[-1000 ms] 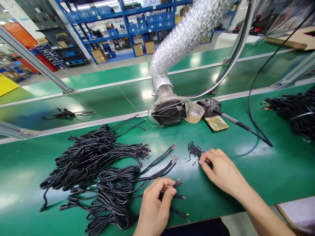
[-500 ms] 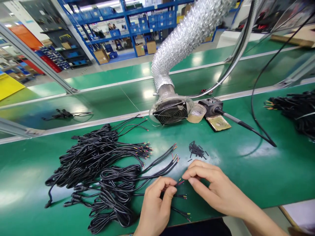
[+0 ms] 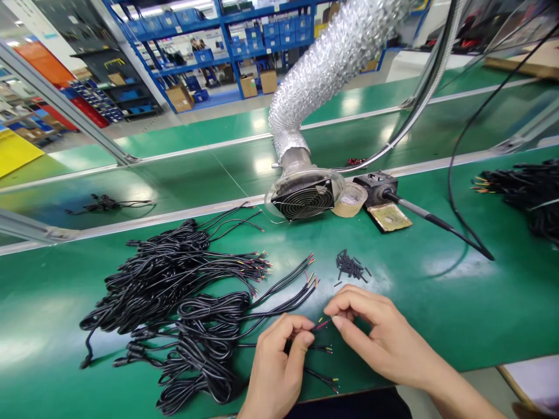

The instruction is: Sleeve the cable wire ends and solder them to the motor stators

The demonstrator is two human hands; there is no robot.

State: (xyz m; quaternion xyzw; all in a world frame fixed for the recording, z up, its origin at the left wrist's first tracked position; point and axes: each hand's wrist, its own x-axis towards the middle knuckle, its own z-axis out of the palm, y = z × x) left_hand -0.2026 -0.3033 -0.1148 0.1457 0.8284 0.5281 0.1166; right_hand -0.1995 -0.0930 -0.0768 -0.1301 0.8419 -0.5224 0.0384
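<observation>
While the left hand (image 3: 279,359) pinches one cable (image 3: 315,328) between thumb and forefinger, its red and yellow wires (image 3: 322,325) project just past those fingertips, toward the right hand (image 3: 373,333). Right grip: narrow, thumb and forefinger at the wire tips; cannot tell whether they hold anything.

Landmark: fan (image 3: 305,202). Held cable lies on its near side, well apart. Tubes (image 3: 350,265), black, heaped to the fan's near right. Coils (image 3: 152,279) spread to its near left, most bare ends pointing right. Roll (image 3: 350,201) just beside the fan's right; stand (image 3: 376,186) farther right, iron (image 3: 408,206) seated in it.
</observation>
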